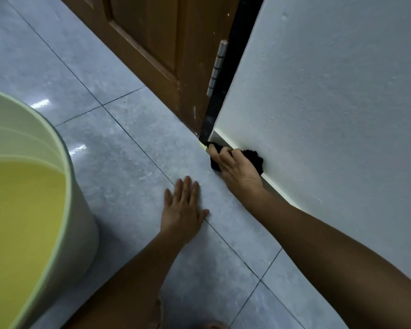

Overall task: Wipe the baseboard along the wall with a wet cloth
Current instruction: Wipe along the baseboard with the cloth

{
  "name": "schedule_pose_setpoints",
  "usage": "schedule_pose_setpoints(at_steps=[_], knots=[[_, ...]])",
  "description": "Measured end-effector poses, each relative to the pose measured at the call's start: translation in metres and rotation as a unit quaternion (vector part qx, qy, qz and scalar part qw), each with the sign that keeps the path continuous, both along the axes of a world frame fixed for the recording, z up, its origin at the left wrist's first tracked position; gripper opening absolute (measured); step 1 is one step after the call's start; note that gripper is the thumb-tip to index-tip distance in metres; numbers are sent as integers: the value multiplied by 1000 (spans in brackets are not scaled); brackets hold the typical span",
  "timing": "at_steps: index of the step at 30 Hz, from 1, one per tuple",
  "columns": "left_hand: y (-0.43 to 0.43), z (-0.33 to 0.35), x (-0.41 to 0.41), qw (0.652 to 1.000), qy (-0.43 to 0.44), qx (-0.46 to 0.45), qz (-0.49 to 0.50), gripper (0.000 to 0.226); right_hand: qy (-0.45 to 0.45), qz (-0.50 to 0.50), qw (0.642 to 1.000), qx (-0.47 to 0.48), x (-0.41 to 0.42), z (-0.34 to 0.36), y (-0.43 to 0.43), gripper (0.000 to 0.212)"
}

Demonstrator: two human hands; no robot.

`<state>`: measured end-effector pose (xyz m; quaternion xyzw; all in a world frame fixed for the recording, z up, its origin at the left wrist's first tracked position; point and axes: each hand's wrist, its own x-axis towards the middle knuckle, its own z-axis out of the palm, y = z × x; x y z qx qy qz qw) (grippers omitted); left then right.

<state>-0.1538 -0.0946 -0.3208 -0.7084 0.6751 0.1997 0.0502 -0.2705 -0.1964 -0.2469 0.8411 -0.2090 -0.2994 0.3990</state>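
**Black cloth pressed to the baseboard by the door frame**

The right hand (pixel 235 168) has its fingers curled around a black cloth (pixel 253 157), which bulges out at its 1 o'clock against the baseboard (pixel 223 136). The cloth looks bunched, though its folds are too dark to read. At 7 o'clock, the left hand (pixel 184 210) lies flat and spread on the tiled floor (pixel 128 150).

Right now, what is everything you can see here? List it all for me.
cloth: one, black, pressed on the baseboard beside the door frame
baseboard: one, pale, along the wall's foot
wall: one, white, right
door: one, brown wood, top centre
hinge: one, metal, on the door's edge
bucket: one, pale green, left, holding yellowish liquid
floor tiles: several, grey, glossy
left hand: one, flat on the floor
right hand: one, gripping the cloth
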Motion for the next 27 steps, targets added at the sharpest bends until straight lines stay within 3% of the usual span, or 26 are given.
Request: schedule_pose_setpoints(at_steps=[9, 13, 16, 27], knots=[[0, -3, 3, 999, -31, 5, -20, 80, 46, 34, 998, -7, -41, 7, 16, 46], [0, -3, 3, 999, -30, 4, -22, 80, -4, 41, 998, -50, -14, 19, -4, 45], [-1, -2, 3, 999, -35, 9, -32, 80, 1, 44, 999, -32, 17, 8, -19, 43], [0, -6, 1, 998, -53, 4, -34, 81, 98, 30, 995, -3, -32, -12, 20, 47]])
